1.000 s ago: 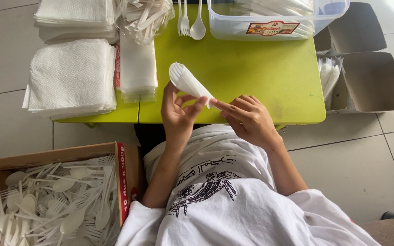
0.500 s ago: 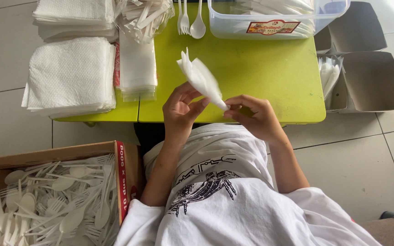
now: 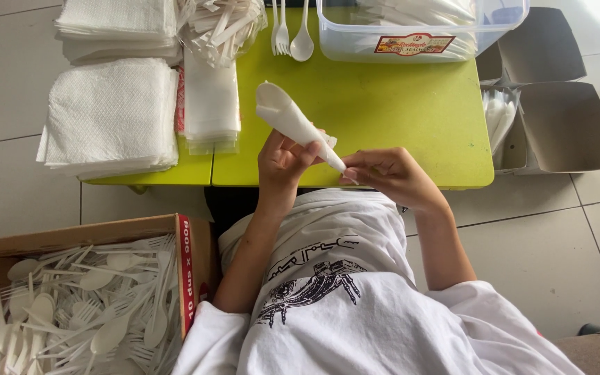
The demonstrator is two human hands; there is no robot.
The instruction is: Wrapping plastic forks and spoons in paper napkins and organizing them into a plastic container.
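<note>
Over the tabletop's (image 3: 397, 104) near edge, the left hand (image 3: 280, 167) grips the middle of a napkin-wrapped cutlery roll (image 3: 293, 122). The right hand (image 3: 387, 173) pinches its narrow lower tip closed. Rolling it well probably calls for a tight twist at that tip while the left hand keeps the wrap snug.

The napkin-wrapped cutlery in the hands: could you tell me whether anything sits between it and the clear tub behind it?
Nothing visible does. The bundle is held by both hands above bare green table before the tub.

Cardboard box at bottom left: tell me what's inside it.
The cardboard box holds a loose heap of white plastic spoons and forks. The heap hides the box's bottom, and the frame edge cuts off its left part.
</note>
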